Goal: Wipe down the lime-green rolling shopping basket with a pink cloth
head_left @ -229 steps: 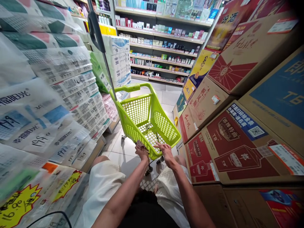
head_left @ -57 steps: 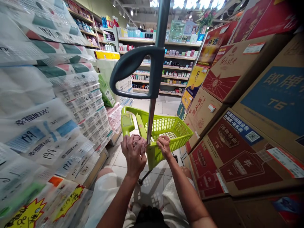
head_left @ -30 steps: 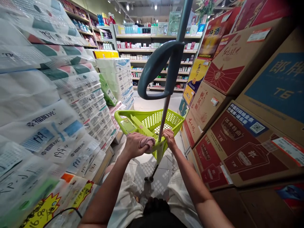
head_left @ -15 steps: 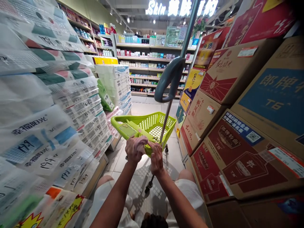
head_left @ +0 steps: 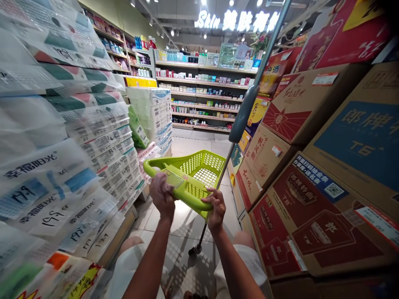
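A pale pink cloth (head_left: 162,185) is bunched in my left hand (head_left: 163,201), its fingers closed on it against the near left side of the lime-green shopping basket (head_left: 190,195). My right hand (head_left: 216,207) grips the basket's near right corner, fingers over the rim and thumb side hidden. Beside that corner rises a grey metal pole (head_left: 225,164) with a dark grey grip (head_left: 245,114), seen edge-on and leaning right. Below, the pole's lower part ends in a dark foot (head_left: 195,249) on the tiles. The basket has slotted walls and holds nothing that I can see.
Stacked packs of tissue paper (head_left: 106,149) line the left side. Cardboard liquor boxes (head_left: 314,191) are piled close on the right. Shelves of skincare goods (head_left: 199,91) stand ahead, across the tiled floor (head_left: 190,141). My knees flank the basket.
My left hand has moved left with the cloth along the basket's near edge. My right hand has shifted slightly right onto the corner. The pole and grip have turned and lean further right.
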The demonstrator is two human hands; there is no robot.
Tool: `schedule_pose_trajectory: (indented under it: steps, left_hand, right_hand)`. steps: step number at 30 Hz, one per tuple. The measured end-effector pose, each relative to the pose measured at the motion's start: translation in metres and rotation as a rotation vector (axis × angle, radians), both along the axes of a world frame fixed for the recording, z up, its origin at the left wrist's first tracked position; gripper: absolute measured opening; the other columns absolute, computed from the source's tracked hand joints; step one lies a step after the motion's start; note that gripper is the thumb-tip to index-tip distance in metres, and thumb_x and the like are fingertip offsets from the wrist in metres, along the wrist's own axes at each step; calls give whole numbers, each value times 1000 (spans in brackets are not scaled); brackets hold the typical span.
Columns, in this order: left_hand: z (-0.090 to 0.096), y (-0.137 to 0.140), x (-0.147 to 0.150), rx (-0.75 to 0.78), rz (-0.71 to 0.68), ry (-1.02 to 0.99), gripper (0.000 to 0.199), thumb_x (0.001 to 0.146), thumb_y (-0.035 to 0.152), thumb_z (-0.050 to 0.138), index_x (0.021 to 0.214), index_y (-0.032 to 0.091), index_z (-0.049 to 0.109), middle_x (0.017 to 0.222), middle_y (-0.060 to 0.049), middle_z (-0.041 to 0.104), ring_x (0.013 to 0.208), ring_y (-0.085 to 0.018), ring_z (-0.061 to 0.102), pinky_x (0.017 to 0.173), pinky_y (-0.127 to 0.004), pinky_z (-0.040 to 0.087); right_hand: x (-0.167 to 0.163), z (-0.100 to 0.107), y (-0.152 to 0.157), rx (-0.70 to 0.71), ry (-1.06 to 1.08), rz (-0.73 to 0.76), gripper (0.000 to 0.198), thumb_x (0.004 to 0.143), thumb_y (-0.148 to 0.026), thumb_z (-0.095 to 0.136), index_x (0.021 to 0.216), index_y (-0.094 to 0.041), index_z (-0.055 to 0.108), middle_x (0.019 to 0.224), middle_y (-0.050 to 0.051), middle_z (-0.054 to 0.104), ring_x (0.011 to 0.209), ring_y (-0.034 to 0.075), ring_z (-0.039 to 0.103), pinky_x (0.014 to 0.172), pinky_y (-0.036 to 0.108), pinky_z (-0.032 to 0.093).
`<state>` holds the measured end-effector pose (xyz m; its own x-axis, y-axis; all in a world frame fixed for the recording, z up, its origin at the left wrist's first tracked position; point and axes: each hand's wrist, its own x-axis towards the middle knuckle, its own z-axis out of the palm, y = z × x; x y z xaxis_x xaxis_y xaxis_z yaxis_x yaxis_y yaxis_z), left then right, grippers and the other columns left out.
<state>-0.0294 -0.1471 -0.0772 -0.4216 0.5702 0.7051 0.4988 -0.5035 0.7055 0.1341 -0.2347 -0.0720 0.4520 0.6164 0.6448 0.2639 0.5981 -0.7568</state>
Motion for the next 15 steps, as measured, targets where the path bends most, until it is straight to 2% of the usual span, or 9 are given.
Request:
schedule_pose_trajectory:
  steps: [2, 4, 5, 8, 10, 12, 13, 15]
  left_hand:
    - [29, 5, -7, -97, 12, -48, 45, 103, 31, 37, 144, 21, 50, 148, -17, 54, 143, -28, 49, 121, -51, 37]
    - [35, -4, 1, -76, -6, -30, 46, 103, 29, 37, 146, 22, 49, 148, -16, 54, 145, -28, 49, 122, -52, 36]
    - [29, -13, 9, -25, -27, 5, 48, 102, 29, 40, 149, 21, 47, 152, -17, 51, 148, -29, 45, 124, -53, 33]
    - [-6, -39, 33, 165, -76, 133, 59, 101, 27, 46, 159, 19, 36, 165, -21, 36, 159, -32, 27, 129, -57, 23]
    - [-15, -43, 37, 238, -74, 206, 60, 100, 28, 46, 159, 18, 36, 165, -21, 36, 159, -34, 27, 128, -60, 23]
    - [0, -33, 30, 194, -85, 316, 53, 99, 32, 45, 150, 16, 50, 155, -20, 52, 153, -35, 38, 127, -61, 24]
    - [16, -26, 24, 118, -102, 391, 48, 99, 33, 44, 141, 15, 59, 146, -19, 61, 148, -35, 45, 127, -61, 24]
    - [59, -8, 16, -146, -149, 602, 41, 96, 33, 45, 123, 17, 72, 128, -16, 72, 133, -33, 59, 127, -56, 27]
  right_hand:
    - [3, -1, 0, -12, 18, -6, 64, 108, -48, 27, 74, -20, 74, 108, 12, 65, 98, 26, 65, 88, 45, 54]
    - [7, -2, -1, 0, 40, -15, 63, 107, -47, 30, 71, -20, 74, 100, 12, 66, 98, 27, 65, 90, 45, 52]
    - [9, -2, -1, 8, 49, -17, 62, 107, -47, 31, 71, -21, 74, 97, 11, 66, 96, 27, 65, 90, 45, 52]
    - [16, -2, -2, 30, 59, -7, 59, 106, -47, 36, 71, -21, 75, 93, 10, 66, 93, 26, 65, 89, 45, 51]
    - [22, -2, -3, 45, 65, 14, 56, 105, -48, 39, 71, -21, 75, 91, 9, 66, 90, 25, 64, 88, 45, 50]
    - [28, -1, -3, 50, 77, 34, 54, 105, -47, 43, 71, -20, 75, 89, 8, 66, 88, 24, 64, 87, 43, 50]
    - [30, -1, -3, 45, 82, 41, 53, 104, -47, 43, 72, -20, 75, 88, 7, 66, 87, 23, 64, 86, 43, 50]
    - [32, 0, -3, 27, 90, 39, 53, 104, -48, 44, 72, -20, 75, 87, 7, 66, 87, 23, 64, 85, 42, 50]
